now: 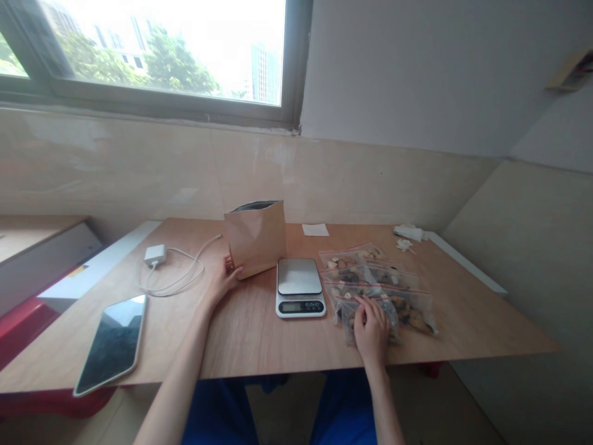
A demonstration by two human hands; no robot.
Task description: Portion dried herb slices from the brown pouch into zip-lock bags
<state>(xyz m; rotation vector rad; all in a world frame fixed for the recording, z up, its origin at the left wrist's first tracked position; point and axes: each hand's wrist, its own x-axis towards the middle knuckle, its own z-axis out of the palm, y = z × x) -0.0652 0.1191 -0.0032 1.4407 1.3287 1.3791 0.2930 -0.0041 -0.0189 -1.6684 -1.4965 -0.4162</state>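
Observation:
My left hand (226,281) grips the lower left corner of a brown kraft paper pouch (257,241), its thumb in front and the other fingers partly hidden behind. The pouch stands upright with its top open, showing a dark inner lining. To its right lies a white kitchen scale (300,287) with a bare metal plate. Over the front of a pile of clear zip bags, my right hand (372,324) has its fingers curled on the nearest zip bag (348,330). Several zip bags (410,309) with red seal lines overlap there, holding brown and dark dried pieces.
A tablet (113,343) lies at the table's left front, with a white charger (155,254) and its looped cable behind. A white paper (315,230) lies near the wall. Crumpled white material (408,233) sits at the back right. The wooden table (259,340) meets the tiled wall.

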